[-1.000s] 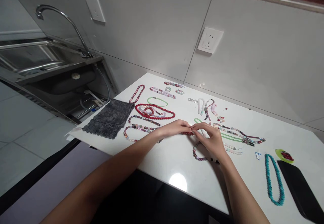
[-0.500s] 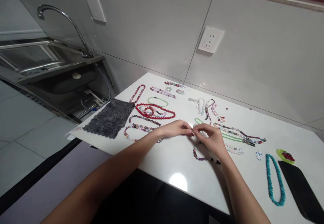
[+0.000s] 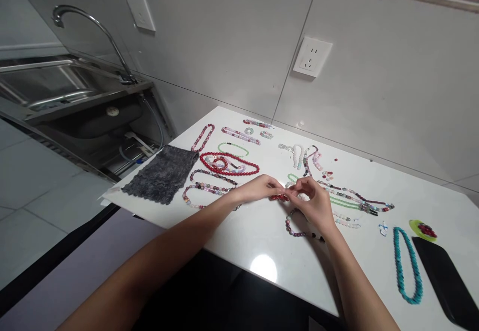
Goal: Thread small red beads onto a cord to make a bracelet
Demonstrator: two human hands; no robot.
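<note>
My left hand (image 3: 262,188) and my right hand (image 3: 310,199) meet at the fingertips above the white table (image 3: 235,231). Both are pinched together, and what lies between the fingertips is too small to make out. Just under my left fingertips is a short row of red beads (image 3: 279,198). A mixed-bead strand (image 3: 295,234) curves below my right hand, partly hidden by it. Green strands (image 3: 346,203) and multicoloured strands (image 3: 359,195) lie to the right of that hand. Left of my left hand are a large red bead loop (image 3: 239,173) and mixed-bead loops (image 3: 209,188).
A dark grey cloth (image 3: 160,174) covers the table's left end. On the right are a turquoise necklace (image 3: 400,266), a black phone (image 3: 445,281) and a green dish (image 3: 415,227) with red beads. A metal sink (image 3: 48,84) stands at the far left.
The fingers of my right hand have shifted slightly and curled higher. More of the red bead row shows beneath my fingertips. My left hand has barely moved.
</note>
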